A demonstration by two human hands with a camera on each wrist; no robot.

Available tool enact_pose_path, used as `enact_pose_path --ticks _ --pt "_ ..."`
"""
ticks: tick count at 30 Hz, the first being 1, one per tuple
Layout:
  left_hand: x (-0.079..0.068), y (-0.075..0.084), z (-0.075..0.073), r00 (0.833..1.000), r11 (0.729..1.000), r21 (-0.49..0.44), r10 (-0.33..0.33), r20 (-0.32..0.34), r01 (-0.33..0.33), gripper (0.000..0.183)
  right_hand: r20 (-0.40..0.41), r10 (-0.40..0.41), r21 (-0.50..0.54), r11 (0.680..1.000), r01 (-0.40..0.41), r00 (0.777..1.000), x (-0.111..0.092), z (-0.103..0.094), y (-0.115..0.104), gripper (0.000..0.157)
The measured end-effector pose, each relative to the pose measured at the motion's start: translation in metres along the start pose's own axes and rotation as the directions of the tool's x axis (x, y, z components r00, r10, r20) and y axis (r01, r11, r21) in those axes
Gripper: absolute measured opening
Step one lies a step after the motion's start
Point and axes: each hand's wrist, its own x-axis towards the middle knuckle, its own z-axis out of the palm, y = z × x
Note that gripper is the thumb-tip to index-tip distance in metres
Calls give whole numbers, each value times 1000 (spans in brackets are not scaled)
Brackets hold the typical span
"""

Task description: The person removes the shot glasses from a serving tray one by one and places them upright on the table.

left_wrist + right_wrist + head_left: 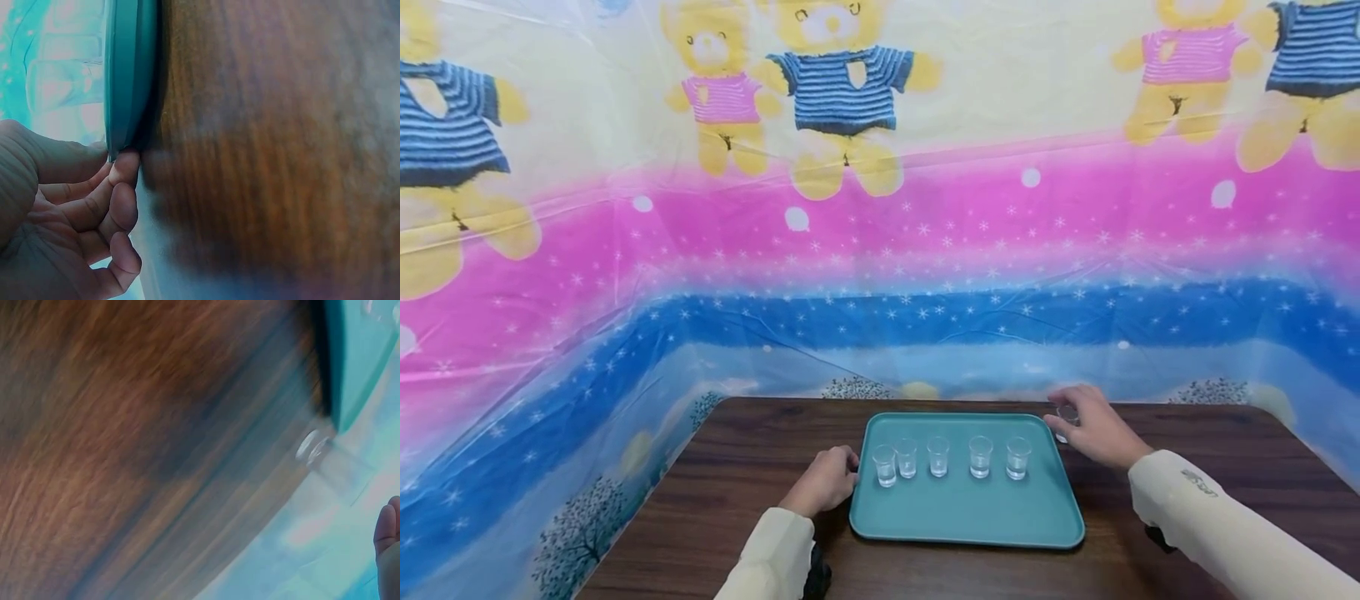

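Observation:
My left hand pinches the left rim of a teal tray, the thumb on one face of the edge and the fingertips on the other. Several small clear glasses, each with a little clear liquid, stand upright in a row on this tray. Past the tray's far right corner, my right hand is around another small glass on the table. In the right wrist view that glass stands close to the tray corner, and the visible part of the hand is apart from it.
The dark wood table carries the tray near its far edge. Behind it and at the sides hangs a sheet printed with bears and snowflakes. Bare wood shows on both sides of the tray.

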Motion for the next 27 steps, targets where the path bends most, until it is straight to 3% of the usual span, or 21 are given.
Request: enact_pose_path --ticks 8,18,27 --pt "0 1 1 1000 1000 5 -2 -2 2 18 51 -61 7 998 60 997 -3 12 -23 50" --pt "2 1 1 1000 1000 26 -12 -11 12 17 116 -59 -5 998 60 991 -6 21 -36 31" --pt "2 1 1 1000 1000 30 -4 -16 4 16 147 -74 -1 997 75 986 -6 25 -39 30"
